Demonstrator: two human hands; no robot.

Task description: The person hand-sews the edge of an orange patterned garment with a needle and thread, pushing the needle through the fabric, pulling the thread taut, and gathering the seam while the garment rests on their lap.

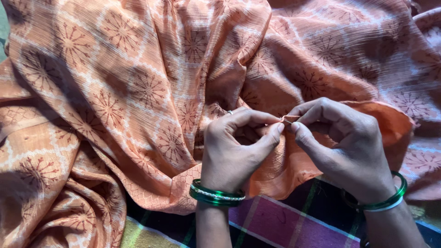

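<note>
Here the orange cloth fills nearly the whole view, running off the top, left and right edges in loose folds, so the only uncovered ground is a strip below its lower hem, where a checked blanket in purple, dark and yellow-green squares shows. The cloth is thin and finely ribbed, printed with pale diamond lattice lines and dark rust starburst flowers; one edge of it is folded back to the right of the hands, showing a plainer, brighter orange underside. Both hands sit over the lower middle of the cloth, just above the blanket, fingertips meeting. The left hand is curled, thumb and forefinger pinched together on a fold of the cloth, a ring on one finger and green bangles at the wrist. The right hand faces it, its thumb and forefinger closed on a thin pale needle that lies between the two sets of fingertips, the other fingers tucked under. A green bangle circles the right wrist. Any thread on the needle is too fine to make out.
</note>
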